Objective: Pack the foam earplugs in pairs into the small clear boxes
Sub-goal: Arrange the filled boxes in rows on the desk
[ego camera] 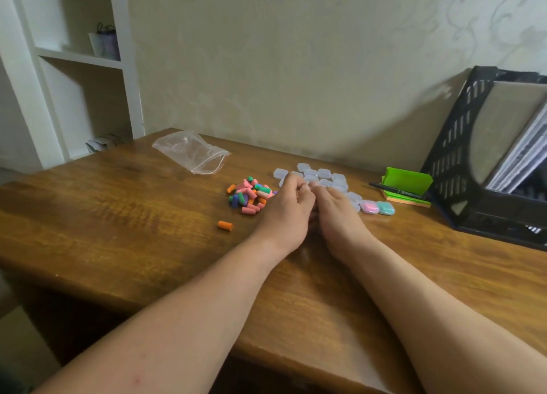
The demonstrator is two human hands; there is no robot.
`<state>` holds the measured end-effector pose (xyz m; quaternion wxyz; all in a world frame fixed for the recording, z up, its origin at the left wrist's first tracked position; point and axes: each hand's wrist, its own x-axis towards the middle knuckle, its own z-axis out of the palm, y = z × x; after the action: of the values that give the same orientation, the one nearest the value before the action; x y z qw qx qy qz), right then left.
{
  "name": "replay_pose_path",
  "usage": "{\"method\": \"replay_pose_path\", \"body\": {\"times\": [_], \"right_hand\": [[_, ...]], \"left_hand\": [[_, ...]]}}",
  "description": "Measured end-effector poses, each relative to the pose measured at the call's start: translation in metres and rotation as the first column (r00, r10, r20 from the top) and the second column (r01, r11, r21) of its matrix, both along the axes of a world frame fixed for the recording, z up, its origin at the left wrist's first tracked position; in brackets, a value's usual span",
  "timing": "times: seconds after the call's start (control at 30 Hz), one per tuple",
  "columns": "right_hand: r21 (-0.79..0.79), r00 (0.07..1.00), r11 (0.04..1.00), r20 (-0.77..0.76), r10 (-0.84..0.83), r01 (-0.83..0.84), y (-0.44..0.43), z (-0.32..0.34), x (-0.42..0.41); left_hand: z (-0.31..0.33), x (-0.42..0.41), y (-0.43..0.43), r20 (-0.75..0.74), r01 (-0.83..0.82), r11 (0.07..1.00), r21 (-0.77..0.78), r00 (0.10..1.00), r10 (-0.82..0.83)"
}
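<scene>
Lying in a loose heap just left of the left hand (pixel 288 207), the earplugs (pixel 250 195) are short foam bullets in pink, orange, green and blue. They should weigh next to nothing, squash under a pinch and spring back, so a light two-finger hold across the middle would do. One orange plug (pixel 225 225) sits apart, left of the left wrist and nearer the person; being round, it may roll at a nudge.

The boxes (pixel 324 174) cluster just beyond the fingertips of both hands and trail off past the right hand (pixel 337 210). They look like thin hard plastic — light, slick, likely to skid on the worktop (pixel 118 201) unless held by the sides while the lid is worked. At the right end of the trail a pink box (pixel 369 207) and a green box (pixel 385 208) show colour inside.

Both hands have their fingers curled in, tips meeting over the near boxes — whether they pinch anything is hidden.

Farther left lies a clear bag (pixel 192 151). Far right are a pen (pixel 396 190), green notes (pixel 408 183) and a black rack (pixel 461 157).
</scene>
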<state>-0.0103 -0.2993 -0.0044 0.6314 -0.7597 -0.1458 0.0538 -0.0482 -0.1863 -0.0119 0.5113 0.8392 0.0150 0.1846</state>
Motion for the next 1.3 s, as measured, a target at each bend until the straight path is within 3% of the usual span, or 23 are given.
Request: {"method": "replay_pose_path", "body": {"times": [0.13,0.27,0.4,0.5,0.57,0.67,0.8,0.93,1.03,1.13,1.2,1.3], "right_hand": [[-0.028,0.996,0.997,0.06,-0.065,0.067,-0.002,-0.003,-0.004],[0.022,0.992,0.992,-0.003,-0.124,0.124,0.0,0.003,-0.003],[-0.219,0.94,0.935,0.26,-0.219,0.278,-0.013,0.007,0.014],[-0.255,0.887,0.912,0.418,-0.196,0.322,-0.022,0.009,0.018],[-0.217,0.856,0.913,0.471,-0.212,0.345,-0.027,0.009,0.025],[-0.123,0.901,0.951,0.373,-0.22,0.283,-0.032,0.01,0.028],[0.154,0.998,0.986,0.018,-0.067,0.063,-0.031,0.01,0.023],[0.147,1.0,0.989,0.018,0.011,-0.014,-0.019,0.01,0.022],[0.07,0.997,0.997,0.075,0.023,-0.029,-0.003,0.017,0.023],[-0.064,0.995,0.998,0.095,0.014,-0.008,0.013,0.027,0.029],[-0.265,0.983,0.964,0.179,0.028,0.021,0.024,0.027,0.029],[-0.458,0.957,0.885,0.285,0.061,0.08,0.039,0.008,0.025]], "left_hand": [[0.002,0.005,0.002,-0.023,-0.07,0.994,-0.082,0.997,0.068],[0.004,0.003,0.004,-0.079,-0.109,0.929,-0.354,0.993,0.086],[0.011,-0.006,-0.002,-0.146,0.012,0.851,-0.525,0.984,-0.103],[0.01,-0.007,-0.007,-0.178,0.1,0.82,-0.564,0.955,-0.239],[0.011,-0.01,-0.009,-0.171,0.185,0.713,-0.677,0.902,-0.396],[0.012,-0.017,-0.005,-0.109,0.3,0.545,-0.783,0.797,-0.595],[0.01,-0.014,0.002,-0.085,0.268,0.435,-0.86,0.765,-0.638],[0.014,-0.015,0.005,-0.087,0.278,0.417,-0.865,0.737,-0.67],[0.019,-0.009,0.012,-0.015,0.207,0.338,-0.918,0.835,-0.55],[0.021,-0.002,0.033,0.08,0.119,0.147,-0.982,0.965,-0.249],[0.02,0.0,0.046,0.102,0.106,0.05,-0.993,0.992,-0.077],[0.016,-0.003,0.057,0.094,0.095,-0.035,-0.995,0.995,0.025]]}}
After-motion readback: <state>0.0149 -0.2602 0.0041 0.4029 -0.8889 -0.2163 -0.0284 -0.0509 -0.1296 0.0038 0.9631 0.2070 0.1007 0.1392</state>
